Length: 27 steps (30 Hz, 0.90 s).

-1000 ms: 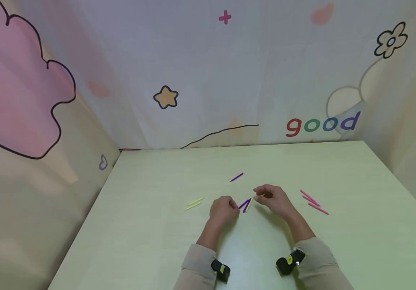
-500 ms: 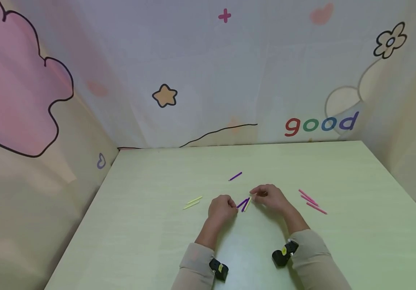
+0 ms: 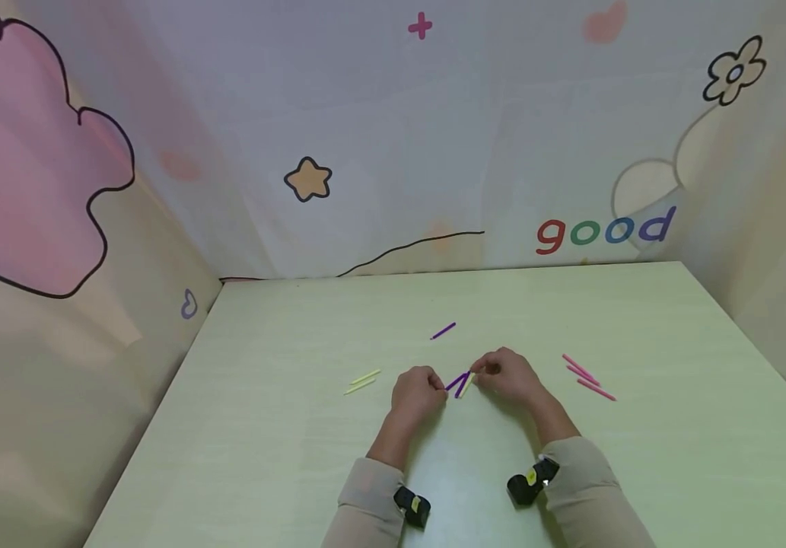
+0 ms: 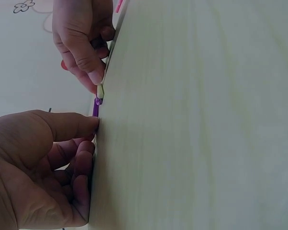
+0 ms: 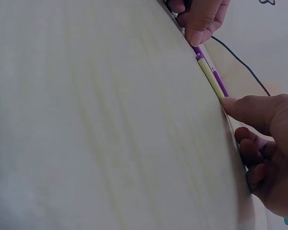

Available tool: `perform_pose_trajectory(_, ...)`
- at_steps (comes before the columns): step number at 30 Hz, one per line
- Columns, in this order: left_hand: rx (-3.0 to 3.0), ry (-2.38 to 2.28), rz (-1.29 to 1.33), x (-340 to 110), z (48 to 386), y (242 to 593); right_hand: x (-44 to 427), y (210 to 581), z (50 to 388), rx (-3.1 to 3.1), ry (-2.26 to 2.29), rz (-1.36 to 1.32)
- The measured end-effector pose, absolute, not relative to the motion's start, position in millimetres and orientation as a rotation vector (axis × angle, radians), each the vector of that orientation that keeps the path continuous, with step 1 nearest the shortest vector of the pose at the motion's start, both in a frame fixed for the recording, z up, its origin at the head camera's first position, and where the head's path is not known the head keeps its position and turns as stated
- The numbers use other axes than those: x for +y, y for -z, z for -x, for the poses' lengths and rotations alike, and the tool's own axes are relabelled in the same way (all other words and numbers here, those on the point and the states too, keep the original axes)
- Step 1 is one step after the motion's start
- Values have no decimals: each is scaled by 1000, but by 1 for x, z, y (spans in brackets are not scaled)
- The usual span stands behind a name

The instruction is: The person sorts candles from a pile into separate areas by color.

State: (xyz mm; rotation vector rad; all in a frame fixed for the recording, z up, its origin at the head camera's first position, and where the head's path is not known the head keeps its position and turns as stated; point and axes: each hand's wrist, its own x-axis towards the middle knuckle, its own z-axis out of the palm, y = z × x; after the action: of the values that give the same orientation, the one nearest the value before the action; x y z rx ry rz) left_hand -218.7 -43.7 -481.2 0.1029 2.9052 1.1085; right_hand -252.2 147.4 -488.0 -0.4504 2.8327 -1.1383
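My left hand (image 3: 418, 396) pinches the near-left end of a purple stick (image 3: 455, 381) between thumb and fingers. Beside it lies a second purple stick (image 3: 462, 387), leaning against a pale yellow stick (image 3: 467, 386); their far ends come close together. My right hand (image 3: 509, 376) has thumb and forefinger on the far end of that yellow stick. In the right wrist view the right thumb meets the yellow stick (image 5: 210, 77), with purple (image 5: 221, 82) showing behind it. From the left wrist, the left thumb is seen against the purple stick (image 4: 95, 108).
Two yellow sticks (image 3: 363, 382) lie to the left on the pale table (image 3: 283, 457). Several pink sticks (image 3: 587, 377) are grouped on the right. Farther back rests a single purple stick (image 3: 443, 331). A printed cloth wall (image 3: 393, 137) rises behind the table.
My right hand has come slightly left and its fingertips have closed in on the yellow stick's end. The left hand stays at the purple stick. The head view has shifted slightly.
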Motion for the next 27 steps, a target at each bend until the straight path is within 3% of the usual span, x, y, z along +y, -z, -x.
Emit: perform_pose_trajectory(27,2915,-1087,-84,-42,219,477,158,489,237,2702,1229,593)
